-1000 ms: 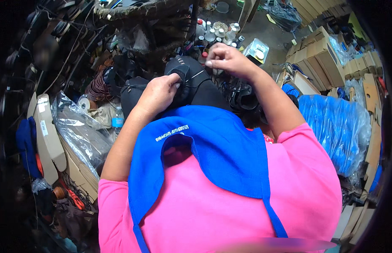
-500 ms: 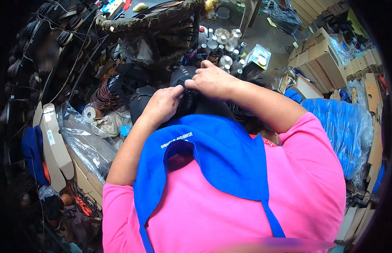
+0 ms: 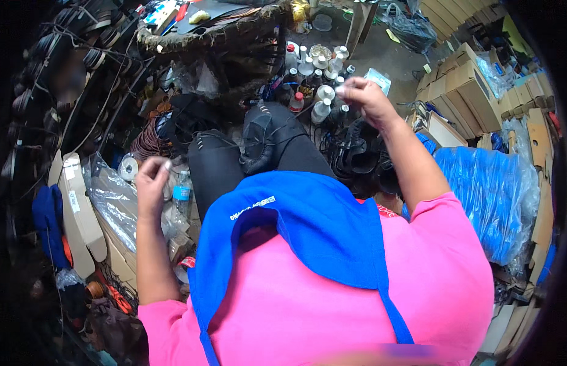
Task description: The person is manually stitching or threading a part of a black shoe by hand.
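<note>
A black shoe (image 3: 257, 139) rests between my knees, against the black trousers (image 3: 298, 155). Thin dark thread (image 3: 301, 114) runs out from the shoe toward both sides and is hard to follow along its whole length. Off to the left, beside a water bottle with a blue label, my left hand (image 3: 151, 182) is closed in a pinch, seemingly on one end of the thread. My right hand (image 3: 367, 100) is raised at the right, in front of the bottles, its thumb and fingers pinched on the other end.
Several glue or liquid bottles (image 3: 322, 110) stand on the floor ahead. A round worktable (image 3: 173, 41) with a ragged rim is at the far left. More black shoes (image 3: 359, 149) lie by my right knee. Cardboard boxes (image 3: 460, 91) and a blue plastic-wrapped bundle (image 3: 481, 201) fill the right.
Both hands were together over the shoe; they have moved wide apart, left hand out to the left and right hand out to the right, with thread stretching from the shoe.
</note>
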A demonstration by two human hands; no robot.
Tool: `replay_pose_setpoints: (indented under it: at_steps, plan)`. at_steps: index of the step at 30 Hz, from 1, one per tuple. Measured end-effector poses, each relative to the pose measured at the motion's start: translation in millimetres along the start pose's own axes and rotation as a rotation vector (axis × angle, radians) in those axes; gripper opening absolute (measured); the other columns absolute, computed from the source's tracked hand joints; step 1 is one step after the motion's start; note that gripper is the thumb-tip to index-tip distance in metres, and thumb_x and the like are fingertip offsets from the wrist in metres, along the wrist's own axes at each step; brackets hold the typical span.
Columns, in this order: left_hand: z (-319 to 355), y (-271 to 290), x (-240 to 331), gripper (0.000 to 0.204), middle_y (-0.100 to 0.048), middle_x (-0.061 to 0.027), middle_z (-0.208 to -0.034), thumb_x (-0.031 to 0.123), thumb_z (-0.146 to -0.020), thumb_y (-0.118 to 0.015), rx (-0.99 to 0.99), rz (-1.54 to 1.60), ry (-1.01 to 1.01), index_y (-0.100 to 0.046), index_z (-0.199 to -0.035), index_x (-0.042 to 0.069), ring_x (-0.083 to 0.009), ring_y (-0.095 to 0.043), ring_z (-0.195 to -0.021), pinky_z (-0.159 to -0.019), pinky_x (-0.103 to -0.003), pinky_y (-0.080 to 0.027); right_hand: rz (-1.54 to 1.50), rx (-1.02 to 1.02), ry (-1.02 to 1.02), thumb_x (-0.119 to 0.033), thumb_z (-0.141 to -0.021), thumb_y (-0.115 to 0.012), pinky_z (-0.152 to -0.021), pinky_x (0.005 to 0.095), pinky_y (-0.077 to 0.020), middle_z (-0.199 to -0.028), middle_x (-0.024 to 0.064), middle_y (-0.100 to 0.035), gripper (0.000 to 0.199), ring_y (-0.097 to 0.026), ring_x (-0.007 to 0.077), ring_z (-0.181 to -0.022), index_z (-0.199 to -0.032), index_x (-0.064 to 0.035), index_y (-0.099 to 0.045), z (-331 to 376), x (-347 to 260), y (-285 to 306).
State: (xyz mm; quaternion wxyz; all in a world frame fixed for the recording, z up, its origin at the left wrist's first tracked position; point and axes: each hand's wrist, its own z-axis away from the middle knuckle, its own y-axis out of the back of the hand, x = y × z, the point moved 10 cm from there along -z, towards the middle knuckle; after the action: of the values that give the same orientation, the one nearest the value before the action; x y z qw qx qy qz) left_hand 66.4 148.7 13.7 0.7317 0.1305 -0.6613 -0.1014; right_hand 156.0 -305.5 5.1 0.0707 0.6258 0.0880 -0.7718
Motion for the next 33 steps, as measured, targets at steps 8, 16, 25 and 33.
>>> replay_pose_setpoints:
  at_steps: [8,16,25,33]
  plan:
    - [2,-98,138,0.019,-0.055,-0.0086,-0.079,0.023,-0.092,-0.055,-0.356,0.923,-0.226,-0.052,-0.088,0.004,-0.0189,-0.055,-0.071,-0.066,-0.027,-0.045,-0.881,-0.517,0.093,-0.029,-0.092,-0.053,-0.082,0.0356,-0.0476,-0.082,0.0068,-0.058,0.021,-0.058,0.0157,-0.08,-0.091,-0.0085,-0.055,-6,-56,-120]
    - [12,-20,77,0.021,-0.056,-0.0122,-0.082,-0.005,-0.068,-0.066,-0.167,-0.819,-0.468,-0.062,-0.088,0.002,-0.0285,-0.057,-0.076,-0.066,-0.035,-0.046,0.84,-0.361,0.094,-0.019,-0.085,-0.061,-0.081,0.0301,-0.0478,-0.095,0.0093,-0.068,0.022,-0.064,0.0188,-0.086,-0.103,-0.0067,-0.066,33,19,-54]
    - [76,348,52,0.018,-0.059,-0.012,-0.09,0.016,-0.085,-0.061,0.54,-1.285,-0.055,-0.064,-0.095,0.002,-0.0267,-0.059,-0.084,-0.076,-0.031,-0.045,1.277,0.465,-0.132,-0.022,-0.082,-0.062,-0.075,0.0308,-0.0489,-0.092,0.0135,-0.068,0.023,-0.065,0.0226,-0.082,-0.099,-0.0082,-0.068,135,15,271]
    - [-13,50,75,0.045,-0.059,-0.0127,-0.107,0.008,-0.077,-0.066,0.143,-0.913,-0.33,-0.059,-0.121,0.012,-0.0209,-0.056,-0.095,-0.086,-0.031,-0.044,1.222,-0.165,-0.023,-0.017,-0.089,-0.053,-0.079,0.0394,-0.0471,-0.098,0.0176,-0.059,0.034,-0.057,0.0298,-0.089,-0.123,-0.0144,-0.057,71,73,103]
